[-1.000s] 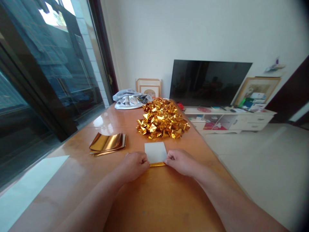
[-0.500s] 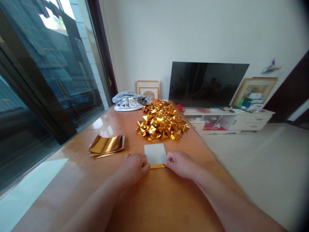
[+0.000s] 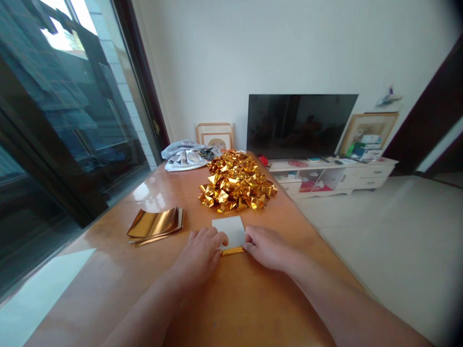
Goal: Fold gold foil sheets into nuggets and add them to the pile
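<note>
A small sheet of paper (image 3: 230,228), white side up with a narrow gold fold along its near edge, lies flat on the wooden table (image 3: 231,299). My left hand (image 3: 201,253) rests on the sheet's left near corner, fingers laid over the fold. On the right near corner sits my right hand (image 3: 266,246), pinching the gold edge. Beyond the sheet is a heap of folded gold paper pieces (image 3: 236,181). A stack of flat gold sheets (image 3: 155,224) sits to the left of my left hand.
A grey cloth bundle (image 3: 187,155) and a framed picture (image 3: 214,136) are at the table's far end. Dark glass doors run along the left. A television (image 3: 298,125) stands on a white low cabinet (image 3: 336,174) to the right, across tiled floor.
My left hand has unclenched and spread its fingers over the fold. The view has swung slightly, shifting everything a little left. The sheet stays in place.
</note>
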Available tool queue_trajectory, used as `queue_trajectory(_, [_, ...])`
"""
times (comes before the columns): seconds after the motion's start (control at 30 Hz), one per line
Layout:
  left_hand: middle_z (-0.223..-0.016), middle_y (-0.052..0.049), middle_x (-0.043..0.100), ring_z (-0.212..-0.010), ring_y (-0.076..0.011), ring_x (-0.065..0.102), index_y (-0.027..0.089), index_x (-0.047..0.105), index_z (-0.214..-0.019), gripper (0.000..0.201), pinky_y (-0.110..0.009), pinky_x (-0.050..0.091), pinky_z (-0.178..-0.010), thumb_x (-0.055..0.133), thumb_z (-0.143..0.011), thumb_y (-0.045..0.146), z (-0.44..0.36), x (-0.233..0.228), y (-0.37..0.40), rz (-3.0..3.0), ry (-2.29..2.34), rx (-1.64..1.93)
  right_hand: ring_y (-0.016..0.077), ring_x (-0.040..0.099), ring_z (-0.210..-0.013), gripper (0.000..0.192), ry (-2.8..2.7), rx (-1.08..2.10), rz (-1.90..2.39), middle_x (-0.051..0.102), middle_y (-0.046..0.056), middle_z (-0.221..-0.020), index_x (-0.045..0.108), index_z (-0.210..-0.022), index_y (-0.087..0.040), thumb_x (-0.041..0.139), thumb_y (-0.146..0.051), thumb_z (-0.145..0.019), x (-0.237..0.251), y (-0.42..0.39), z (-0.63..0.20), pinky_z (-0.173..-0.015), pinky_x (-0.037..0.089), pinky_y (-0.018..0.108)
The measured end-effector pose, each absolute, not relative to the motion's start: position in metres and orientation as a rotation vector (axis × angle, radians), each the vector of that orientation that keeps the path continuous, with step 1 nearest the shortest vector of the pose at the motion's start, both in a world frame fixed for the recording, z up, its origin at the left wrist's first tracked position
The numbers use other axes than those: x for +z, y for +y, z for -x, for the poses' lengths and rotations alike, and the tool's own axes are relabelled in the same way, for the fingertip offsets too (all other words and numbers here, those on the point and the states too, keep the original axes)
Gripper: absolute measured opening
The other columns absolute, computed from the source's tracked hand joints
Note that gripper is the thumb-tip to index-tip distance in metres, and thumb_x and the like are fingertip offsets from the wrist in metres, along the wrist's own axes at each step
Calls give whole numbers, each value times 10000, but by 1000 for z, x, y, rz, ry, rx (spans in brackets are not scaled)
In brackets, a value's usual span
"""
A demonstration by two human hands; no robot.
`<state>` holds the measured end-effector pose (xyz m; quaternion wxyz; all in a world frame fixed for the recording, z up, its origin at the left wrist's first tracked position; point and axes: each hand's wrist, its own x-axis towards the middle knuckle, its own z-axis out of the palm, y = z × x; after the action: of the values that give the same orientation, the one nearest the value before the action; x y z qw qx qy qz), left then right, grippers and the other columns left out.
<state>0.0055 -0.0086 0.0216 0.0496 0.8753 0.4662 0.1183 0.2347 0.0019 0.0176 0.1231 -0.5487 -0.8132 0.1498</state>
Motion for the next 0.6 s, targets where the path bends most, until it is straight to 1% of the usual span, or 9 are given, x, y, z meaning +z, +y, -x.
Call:
queue_trajectory(0.07, [-1022,-42,588,-985,-232,512,304,632,-1135,346,-349,346,-841,450,-893,136,-8,25,-11,-2707,1332,329,162,587,-825,99,-2390,433,1616,681,19,-947,586,-923,-219,557,-312,-904,20,1,-234,-626,287,257])
queue_trajectory(0.13, [-973,-47,566,-942,-228,508,355,641,-1194,406,-343,356,-814,404,-937,150,-11,27,-12,-2742,1272,277,168,594,-840,107,-2409,427,1643,682,27,-965,588,-936,-217,543,-311,-911,21,1,-234,-632,296,262])
queue_trajectory(0.23, [-929,-52,540,-896,-224,495,405,654,-1222,444,-334,363,-781,401,-951,160,-12,29,-12,-2772,1230,207,179,604,-868,145,-2414,420,1677,688,46,-999,594,-960,-211,538,-338,-916,22,0,-234,-652,312,267])
queue_trajectory(0.43, [-937,-61,534,-885,-219,488,406,654,-1249,461,-328,371,-765,369,-974,170,-11,30,-12,-2786,1208,148,182,615,-901,151,-2406,440,1728,698,59,-1035,599,-983,-208,543,-328,-910,26,-2,-234,-668,325,265])
queue_trajectory(0.6, [-919,-63,527,-882,-218,486,406,666,-1232,462,-325,370,-761,371,-971,165,-12,28,-11,-2792,1220,167,179,629,-813,120,-2401,349,1835,714,42,-964,602,-944,-215,533,-302,-901,33,-1,-239,-594,275,276])
